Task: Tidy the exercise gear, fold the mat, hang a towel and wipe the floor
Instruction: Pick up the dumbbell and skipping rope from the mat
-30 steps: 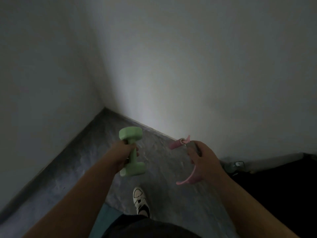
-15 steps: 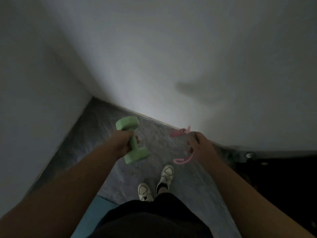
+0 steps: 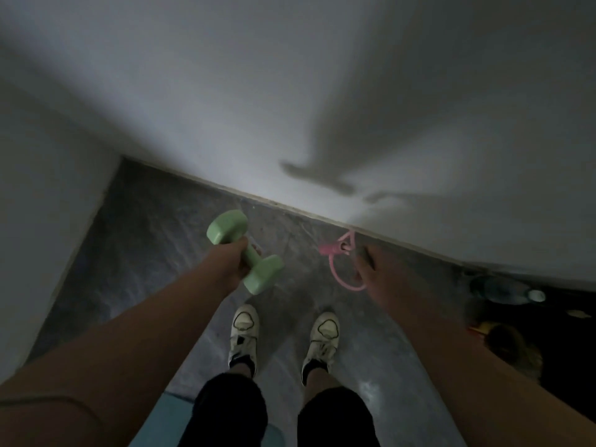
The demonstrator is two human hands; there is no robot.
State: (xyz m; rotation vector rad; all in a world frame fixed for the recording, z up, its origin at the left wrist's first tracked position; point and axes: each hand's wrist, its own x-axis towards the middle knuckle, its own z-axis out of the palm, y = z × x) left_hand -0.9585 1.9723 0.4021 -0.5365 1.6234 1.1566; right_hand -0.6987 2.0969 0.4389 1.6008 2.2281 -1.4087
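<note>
Gripping green dumbbell [image 3: 245, 251] in left hand [image 3: 229, 265], pink resistance band [image 3: 339, 262] in right hand [image 3: 374, 276], above grey floor [image 3: 154, 240].

L hand [image 3: 230, 264] fingers curled gripping, R hand [image 3: 375, 274] pinching, arms extended

The hex-ended rubber-coated dumbbell [image 3: 245, 252] is a pale mint green all over, heads and handle alike. The thin looped resistance band [image 3: 338, 269] is soft pink, with a deeper pink padded grip at its upper end. The stone-like floor [image 3: 154, 240] is mottled grey with lighter cloudy streaks. The plain painted walls [image 3: 225, 91] are off-white, shaded grey by a dark shadow. The low lace-up sneakers [image 3: 244, 337] are white with black outlines on the toes and black patches at the sides. The foam exercise mat [image 3: 161, 421] is teal. The shorts [image 3: 232, 411] are black.
</note>
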